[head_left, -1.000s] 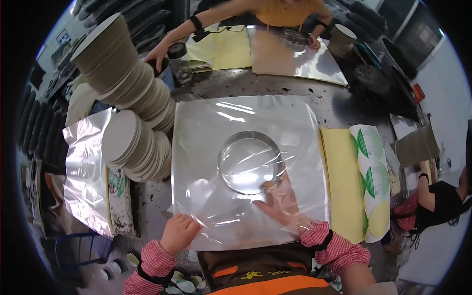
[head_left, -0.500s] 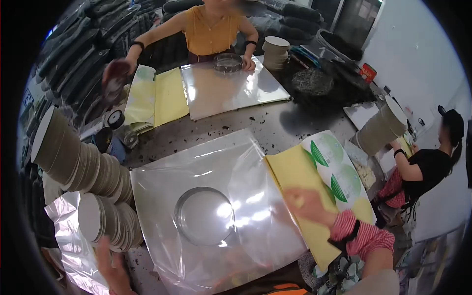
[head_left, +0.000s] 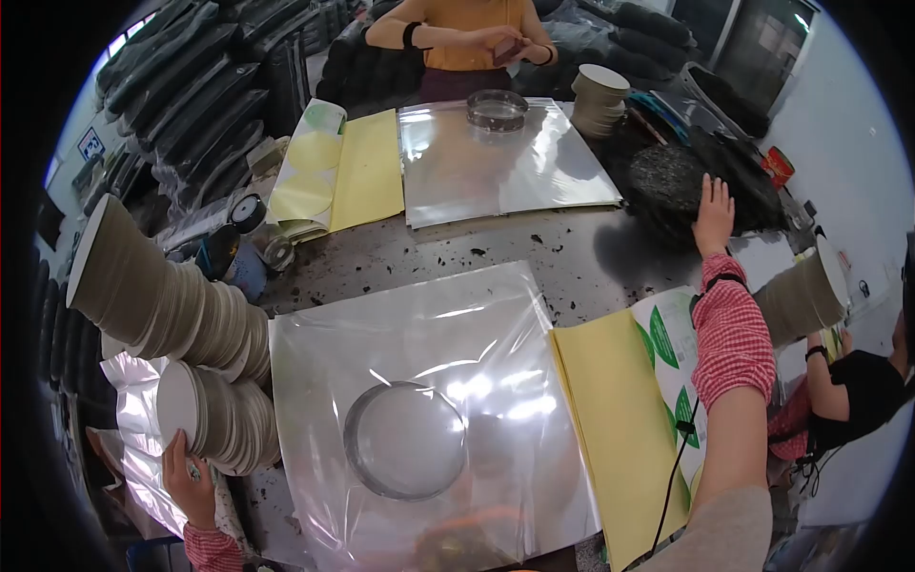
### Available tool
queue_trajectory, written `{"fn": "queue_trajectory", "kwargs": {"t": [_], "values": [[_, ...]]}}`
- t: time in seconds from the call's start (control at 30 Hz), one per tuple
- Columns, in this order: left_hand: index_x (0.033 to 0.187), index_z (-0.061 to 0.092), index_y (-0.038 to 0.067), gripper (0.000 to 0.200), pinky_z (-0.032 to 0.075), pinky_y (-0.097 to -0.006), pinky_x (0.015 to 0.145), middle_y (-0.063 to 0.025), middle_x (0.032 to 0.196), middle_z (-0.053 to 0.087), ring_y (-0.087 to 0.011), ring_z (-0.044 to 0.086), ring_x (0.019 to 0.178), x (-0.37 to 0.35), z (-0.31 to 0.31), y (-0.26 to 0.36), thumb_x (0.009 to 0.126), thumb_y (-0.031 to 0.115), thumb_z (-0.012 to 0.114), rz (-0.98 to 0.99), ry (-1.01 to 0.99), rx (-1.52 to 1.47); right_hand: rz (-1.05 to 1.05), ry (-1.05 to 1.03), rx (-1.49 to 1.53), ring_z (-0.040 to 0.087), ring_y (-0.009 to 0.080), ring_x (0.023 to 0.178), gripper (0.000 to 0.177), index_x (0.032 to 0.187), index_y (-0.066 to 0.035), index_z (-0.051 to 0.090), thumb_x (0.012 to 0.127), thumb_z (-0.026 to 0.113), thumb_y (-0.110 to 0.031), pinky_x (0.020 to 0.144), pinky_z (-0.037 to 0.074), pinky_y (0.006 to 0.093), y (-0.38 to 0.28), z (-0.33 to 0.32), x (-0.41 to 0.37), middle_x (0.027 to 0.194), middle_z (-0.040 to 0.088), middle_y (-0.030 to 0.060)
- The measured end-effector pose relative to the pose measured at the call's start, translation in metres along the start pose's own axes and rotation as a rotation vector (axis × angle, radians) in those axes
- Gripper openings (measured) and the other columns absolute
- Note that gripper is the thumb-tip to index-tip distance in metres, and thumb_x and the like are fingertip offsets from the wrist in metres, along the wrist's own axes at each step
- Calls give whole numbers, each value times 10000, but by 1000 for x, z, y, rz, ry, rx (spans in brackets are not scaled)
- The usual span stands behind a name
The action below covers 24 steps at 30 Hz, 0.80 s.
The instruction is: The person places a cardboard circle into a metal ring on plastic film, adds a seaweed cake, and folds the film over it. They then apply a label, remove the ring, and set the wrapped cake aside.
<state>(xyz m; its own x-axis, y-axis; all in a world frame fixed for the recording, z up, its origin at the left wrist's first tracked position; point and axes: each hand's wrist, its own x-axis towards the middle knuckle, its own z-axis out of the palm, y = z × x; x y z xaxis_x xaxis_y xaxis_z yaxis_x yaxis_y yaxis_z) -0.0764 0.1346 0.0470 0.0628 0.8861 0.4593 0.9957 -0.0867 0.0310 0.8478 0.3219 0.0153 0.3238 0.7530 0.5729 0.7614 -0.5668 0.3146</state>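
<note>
On a stack of clear plastic sheets (head_left: 496, 334) in front of me rests a metal ring (head_left: 405, 440). My left hand (head_left: 189, 480) is at the lower left, fingers apart, its fingertips touching the front of a stack of round discs (head_left: 214, 418). At the right, my right hand (head_left: 714, 217) reaches far forward with fingers spread, at the near edge of a dark round mass (head_left: 665, 176). Whether its palm touches the mass is hidden. Yellow sheets (head_left: 620, 419) and a green-printed sheet (head_left: 664, 334) lie under and beside my right arm.
Taller disc stacks (head_left: 162, 296) stand at the left. Across the table (head_left: 381, 262), a person in an orange top holds a small dark red object (head_left: 508, 50) behind another metal ring (head_left: 497, 111) on film. A co-worker in black sits at the right beside more discs (head_left: 803, 291).
My right hand has moved forward from over the yellow sheets to the dark mass. My left hand has come up to the discs. The person opposite has brought both hands together.
</note>
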Motion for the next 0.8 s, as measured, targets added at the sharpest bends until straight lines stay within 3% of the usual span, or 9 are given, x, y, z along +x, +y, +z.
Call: {"fn": "queue_trajectory", "kwargs": {"t": [0.17,0.23,0.27,0.4,0.6,0.8], "values": [[1290,593,-28,494,465,-424,981,-199,1253,622,-370,598,1149,-3,8,-7,804,-89,529,-15,33,-24,-28,28,162,398,315,1407,951,1514,-194,351,703,800,16,1149,365,422,23,44,6,1498,439,156],[1285,597,-28,499,458,-419,991,-190,1251,626,-362,595,1151,-5,9,-8,797,-96,515,-34,59,-33,13,3,233,474,340,1342,871,1480,-207,414,724,774,35,1097,426,410,21,58,10,1415,525,170],[1285,594,-28,505,455,-421,996,-187,1248,626,-359,591,1155,-5,9,-10,793,-99,505,-46,54,-45,-47,49,206,559,342,1232,801,1429,-199,482,716,777,16,1017,485,411,20,62,10,1301,605,156],[1288,593,-25,506,454,-424,997,-189,1244,626,-358,590,1152,-5,10,-10,796,-98,504,-30,55,-21,-99,30,206,610,303,1115,745,1373,-226,538,695,797,-63,895,534,426,6,68,-2,1203,636,107],[1298,591,-20,503,456,-425,990,-180,1249,621,-355,586,1157,-6,12,-14,807,-94,513,-15,75,-61,-113,36,335,625,301,1100,771,1362,-236,552,654,835,-120,864,542,426,-31,22,-41,1193,643,115],[1291,606,10,518,464,-426,952,-184,1176,615,-363,590,1090,5,2,-1,784,-79,543,22,42,-63,-166,-40,403,633,322,1070,764,1359,-205,556,648,825,-129,850,542,436,-111,-57,-93,1169,643,148]]}}
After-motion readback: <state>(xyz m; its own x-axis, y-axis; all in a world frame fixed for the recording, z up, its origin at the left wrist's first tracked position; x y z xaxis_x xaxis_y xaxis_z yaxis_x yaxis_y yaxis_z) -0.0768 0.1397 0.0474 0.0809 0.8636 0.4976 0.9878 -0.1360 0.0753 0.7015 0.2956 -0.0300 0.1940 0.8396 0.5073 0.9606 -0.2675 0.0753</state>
